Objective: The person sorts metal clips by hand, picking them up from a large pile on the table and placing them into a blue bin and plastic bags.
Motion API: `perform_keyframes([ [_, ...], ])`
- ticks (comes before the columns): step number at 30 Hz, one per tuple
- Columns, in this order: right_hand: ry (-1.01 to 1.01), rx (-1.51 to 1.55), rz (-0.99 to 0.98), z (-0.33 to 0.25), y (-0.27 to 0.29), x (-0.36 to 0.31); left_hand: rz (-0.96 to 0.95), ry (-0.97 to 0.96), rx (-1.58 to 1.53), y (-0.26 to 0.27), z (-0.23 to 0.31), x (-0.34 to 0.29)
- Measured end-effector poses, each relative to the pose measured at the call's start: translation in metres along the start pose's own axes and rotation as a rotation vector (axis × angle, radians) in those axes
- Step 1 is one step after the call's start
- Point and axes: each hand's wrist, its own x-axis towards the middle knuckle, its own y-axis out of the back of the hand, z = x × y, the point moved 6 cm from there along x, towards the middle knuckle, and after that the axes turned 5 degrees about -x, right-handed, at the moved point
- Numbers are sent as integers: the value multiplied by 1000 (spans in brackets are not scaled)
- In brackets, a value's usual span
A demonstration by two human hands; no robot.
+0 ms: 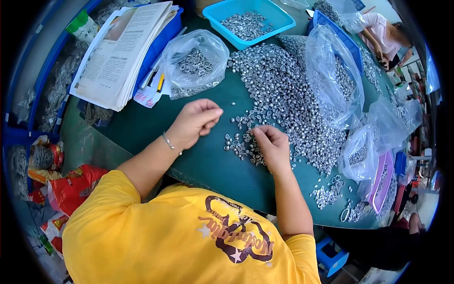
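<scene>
My left hand (196,122) is held over the green table with its fingers curled into a pinch; whatever may be between the fingertips is too small to make out. A bracelet circles that wrist. My right hand (273,147) has thumb and forefinger brought together beside a small cluster of silvery metal pieces (239,146). Anything in that pinch cannot be made out. From behind the cluster a large heap of small, shiny, rounded metal pieces (293,94) spreads toward the right. Beyond my left hand stands a clear plastic bag (201,45) of metal rings.
A light-blue basket (279,28) of metal pieces stands at the far side. Newspapers (113,61) lie on a blue bin at left, near a yellow marker (161,83). Plastic bags (331,80) and a purple tray (379,189) are at right. Another person (378,33) works at far right.
</scene>
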Motion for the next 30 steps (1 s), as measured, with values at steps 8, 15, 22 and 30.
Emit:
perform_keyframes([
  [8,479,-807,62,-39,-40,29,-7,-663,1213,-33,10,18],
  [15,8,169,-63,-9,-23,26,-67,-666,1115,-27,10,17],
  [22,-355,1030,-329,-4,-30,10,-135,-680,1149,-43,2,16],
  [30,-294,1176,-393,4,-14,9,-66,-697,1137,-47,6,11],
])
